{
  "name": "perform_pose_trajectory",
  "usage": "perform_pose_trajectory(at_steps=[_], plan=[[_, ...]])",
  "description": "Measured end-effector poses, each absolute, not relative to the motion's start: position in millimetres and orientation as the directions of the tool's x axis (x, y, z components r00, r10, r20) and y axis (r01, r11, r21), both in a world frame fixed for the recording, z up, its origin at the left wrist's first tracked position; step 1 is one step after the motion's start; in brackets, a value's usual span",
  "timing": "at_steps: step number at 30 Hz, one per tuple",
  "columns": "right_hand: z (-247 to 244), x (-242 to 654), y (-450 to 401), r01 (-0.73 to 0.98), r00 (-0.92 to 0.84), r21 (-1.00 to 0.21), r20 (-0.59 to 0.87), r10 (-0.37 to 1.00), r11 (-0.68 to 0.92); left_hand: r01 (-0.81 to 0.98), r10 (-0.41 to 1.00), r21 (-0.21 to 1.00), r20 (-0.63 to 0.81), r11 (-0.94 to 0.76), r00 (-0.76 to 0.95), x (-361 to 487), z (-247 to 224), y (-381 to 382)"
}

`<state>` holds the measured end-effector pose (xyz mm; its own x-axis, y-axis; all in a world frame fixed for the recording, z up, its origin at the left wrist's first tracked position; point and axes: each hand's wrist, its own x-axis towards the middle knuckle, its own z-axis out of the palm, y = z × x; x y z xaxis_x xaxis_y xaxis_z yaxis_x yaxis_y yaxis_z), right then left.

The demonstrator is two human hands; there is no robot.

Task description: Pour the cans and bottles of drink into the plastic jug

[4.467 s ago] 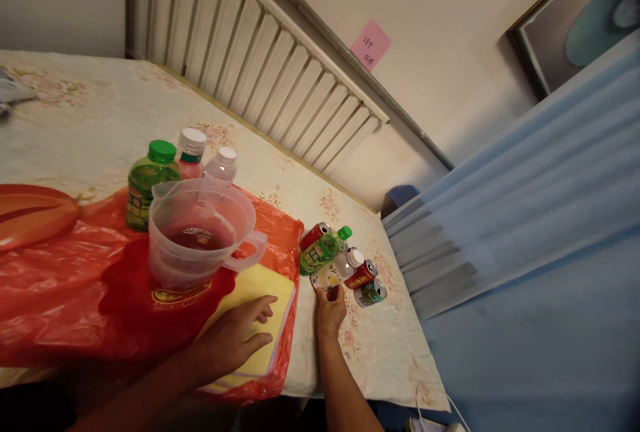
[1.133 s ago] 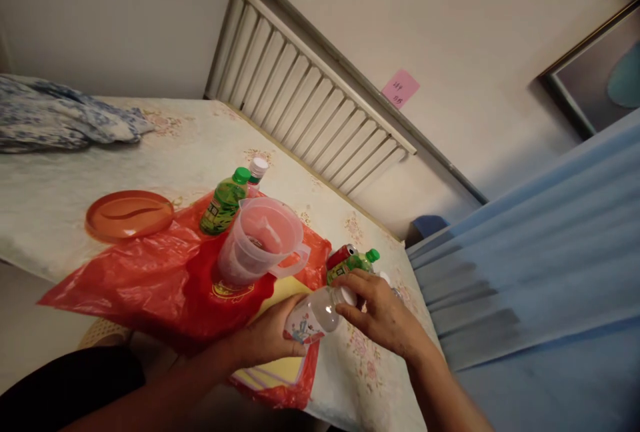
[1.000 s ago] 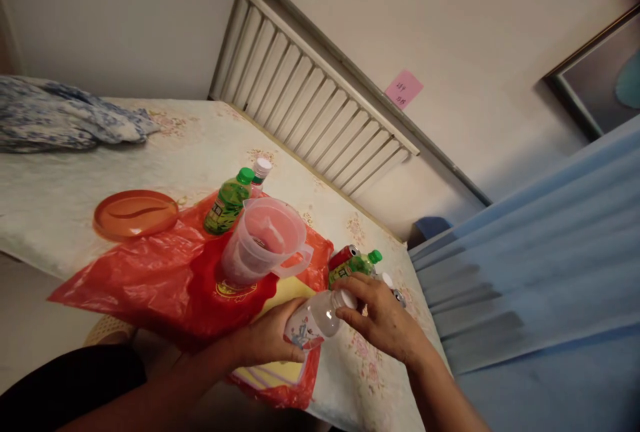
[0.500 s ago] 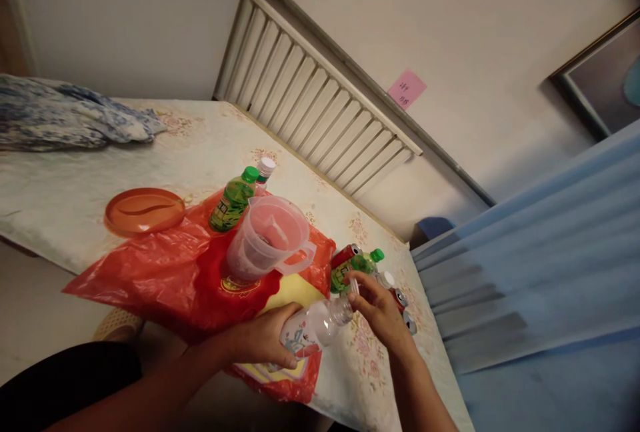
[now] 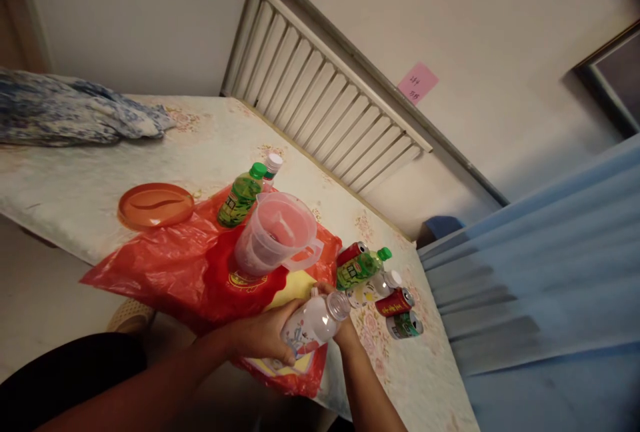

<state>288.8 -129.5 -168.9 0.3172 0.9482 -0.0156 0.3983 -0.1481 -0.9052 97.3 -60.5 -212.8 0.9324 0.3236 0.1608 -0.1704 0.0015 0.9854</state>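
Note:
My left hand (image 5: 267, 331) is wrapped round a clear plastic bottle (image 5: 307, 327) with a printed label, tilted with its uncapped mouth up and to the right. Behind the bottle's neck is my right hand (image 5: 345, 335), its fingers bent and partly hidden. A small pale bottle cap (image 5: 315, 292) shows at its fingertips. Just beyond the hands stands a translucent measuring jug (image 5: 250, 245), on a red plastic bag (image 5: 150, 272) with a yellow print. A green drink bottle (image 5: 240, 199) and a white-capped bottle (image 5: 273, 165) stand behind the jug.
On the floral tablecloth (image 5: 210, 125) to the right lie a green bottle (image 5: 357, 271), a white-capped clear bottle (image 5: 385, 282) and several cans, one a red can (image 5: 395, 303). An orange lid (image 5: 155, 205) and a blue-white cloth (image 5: 80, 112) lie left. A radiator (image 5: 320, 85) borders the back.
My right hand has moved left and down from the bottle's mouth to behind its neck, taking the cap with it. My left hand still holds the bottle. The view has shifted slightly.

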Motion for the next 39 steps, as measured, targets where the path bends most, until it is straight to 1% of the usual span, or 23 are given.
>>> perform_pose_trajectory(at_steps=[3,8,10,13,15,17,19,21,23,26,29,32,35,37,39], plan=[[-173,282,-128,0.53,0.318,-0.835,0.031,0.948,-0.15,-0.083,0.299,0.996,0.075,0.015,0.951,94,-207,-60],[-187,287,-127,0.696,0.241,-0.708,0.072,0.968,-0.12,-0.047,0.272,0.999,0.051,-0.023,0.961,90,-197,-62],[-193,293,-125,0.724,0.201,-0.684,0.087,0.976,-0.089,-0.026,0.258,0.999,0.036,-0.044,0.966,89,-195,-62],[-196,300,-117,0.705,0.258,-0.7,0.104,0.961,-0.114,0.001,0.246,0.998,0.016,-0.069,0.969,87,-190,-61],[-189,302,-111,0.661,0.319,-0.739,0.117,0.941,-0.132,0.03,0.246,0.996,-0.007,-0.088,0.969,85,-187,-60],[-176,301,-103,0.563,0.342,-0.823,0.142,0.929,-0.082,0.068,0.247,0.991,-0.038,-0.115,0.968,83,-186,-60],[-160,295,-95,0.382,0.319,-0.924,0.141,0.937,0.008,0.087,0.244,0.987,-0.052,-0.137,0.968,82,-186,-60],[-145,285,-87,0.188,0.253,-0.98,0.115,0.961,0.068,0.08,0.232,0.988,-0.047,-0.135,0.971,82,-188,-59],[-135,272,-79,0.05,0.165,-0.994,0.101,0.981,0.094,0.074,0.209,0.99,-0.048,-0.117,0.977,83,-190,-58],[-130,254,-67,-0.087,0.048,-0.989,0.115,0.992,0.119,0.065,0.179,0.993,-0.047,-0.101,0.983,82,-192,-56],[-130,243,-56,-0.213,-0.003,-0.965,0.155,0.988,0.15,0.042,0.164,0.993,-0.023,-0.112,0.986,81,-191,-54],[-127,236,-46,-0.268,0.05,-0.947,0.17,0.984,0.177,0.022,0.172,0.994,-0.003,-0.107,0.985,77,-188,-52],[-115,233,-39,-0.278,0.163,-0.935,0.182,0.97,0.222,0.004,0.177,0.994,0.014,-0.105,0.984,74,-185,-50],[-102,233,-39,-0.27,0.227,-0.926,0.206,0.952,0.264,-0.005,0.186,0.992,0.029,-0.126,0.982,72,-183,-47],[-86,236,-41,-0.222,0.28,-0.925,0.244,0.928,0.31,-0.022,0.201,0.989,0.052,-0.149,0.978,70,-181,-45]])
